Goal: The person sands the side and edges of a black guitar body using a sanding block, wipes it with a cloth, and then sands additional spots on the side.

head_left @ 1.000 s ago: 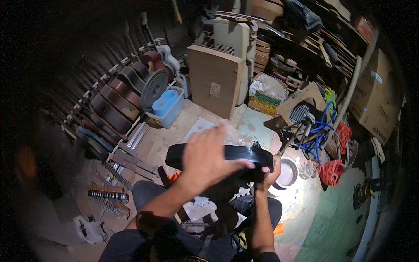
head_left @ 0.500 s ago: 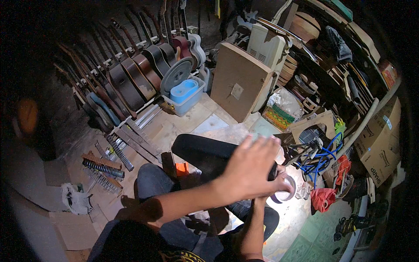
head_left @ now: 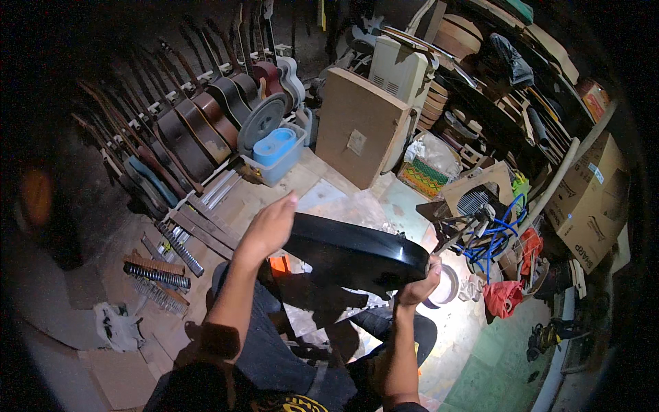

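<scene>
One black slab [head_left: 357,242], glossy with rounded ends, is held just below the centre of the view, above the person's lap. Its long axis tilts, the far left end aimed between nine and ten o'clock and the other between three and four, with one long, shiny edge facing up. Two hands are at it: the right hand [head_left: 422,283] grasps the lower end, fingers wrapped round it, while the left hand [head_left: 270,225] is at the upper end, fingers straight and aimed at about one o'clock; whether it touches the slab I cannot tell. Around the slab, one pale ring [head_left: 454,287] lies near four o'clock, just beside the right hand, with one red bag [head_left: 503,300] farther out. At half past one stands one woven basket [head_left: 424,180], at twelve one brown panel [head_left: 350,117], and near three one large carton [head_left: 583,213]. Toward eleven, one blue tub [head_left: 271,156] sits in one clear box [head_left: 280,174]; beyond, toward ten, is a row of guitars [head_left: 206,120], too crowded to count.
</scene>
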Motion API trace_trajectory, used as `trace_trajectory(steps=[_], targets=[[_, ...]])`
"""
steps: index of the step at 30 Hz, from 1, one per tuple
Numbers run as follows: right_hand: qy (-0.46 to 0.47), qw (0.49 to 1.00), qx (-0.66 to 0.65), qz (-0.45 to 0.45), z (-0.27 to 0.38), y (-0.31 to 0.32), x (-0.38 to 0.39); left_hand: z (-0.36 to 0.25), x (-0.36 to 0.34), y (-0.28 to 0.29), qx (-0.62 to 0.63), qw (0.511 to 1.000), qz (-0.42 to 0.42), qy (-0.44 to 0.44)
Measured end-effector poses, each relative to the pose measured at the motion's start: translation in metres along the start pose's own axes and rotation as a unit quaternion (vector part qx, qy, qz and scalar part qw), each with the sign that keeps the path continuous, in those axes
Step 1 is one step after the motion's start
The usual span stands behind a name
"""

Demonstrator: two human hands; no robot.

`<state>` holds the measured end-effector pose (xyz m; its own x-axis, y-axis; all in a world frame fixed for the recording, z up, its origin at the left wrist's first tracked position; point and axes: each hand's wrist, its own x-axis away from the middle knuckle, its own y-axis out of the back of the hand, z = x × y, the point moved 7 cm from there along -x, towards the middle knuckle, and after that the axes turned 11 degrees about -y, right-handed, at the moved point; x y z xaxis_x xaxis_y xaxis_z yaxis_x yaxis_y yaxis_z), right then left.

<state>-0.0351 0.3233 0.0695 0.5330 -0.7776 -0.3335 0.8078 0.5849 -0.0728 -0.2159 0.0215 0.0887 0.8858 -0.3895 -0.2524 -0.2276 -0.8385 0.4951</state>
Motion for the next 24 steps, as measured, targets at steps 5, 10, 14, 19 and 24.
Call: trace_trajectory(steps=[5,10,14,19,24], targets=[[-0.002,0.999,0.039,-0.006,0.025,-0.011,0.018,-0.121,0.004,-0.038,-0.235,0.950,-0.022,-0.205],[-0.021,0.999,0.027,0.025,0.025,-0.021,0.032,-0.203,0.023,-0.108,-0.232,0.916,0.024,-0.327],[-0.003,0.999,0.032,0.023,0.011,-0.040,0.056,-0.216,0.050,-0.152,-0.265,0.883,0.132,-0.365],[-0.021,0.998,0.059,-0.011,0.018,-0.047,0.032,-0.197,0.029,-0.100,-0.255,0.907,0.102,-0.319],[-0.006,0.999,0.033,-0.005,0.027,-0.033,0.025,-0.119,0.011,-0.023,-0.193,0.953,0.035,-0.229]])
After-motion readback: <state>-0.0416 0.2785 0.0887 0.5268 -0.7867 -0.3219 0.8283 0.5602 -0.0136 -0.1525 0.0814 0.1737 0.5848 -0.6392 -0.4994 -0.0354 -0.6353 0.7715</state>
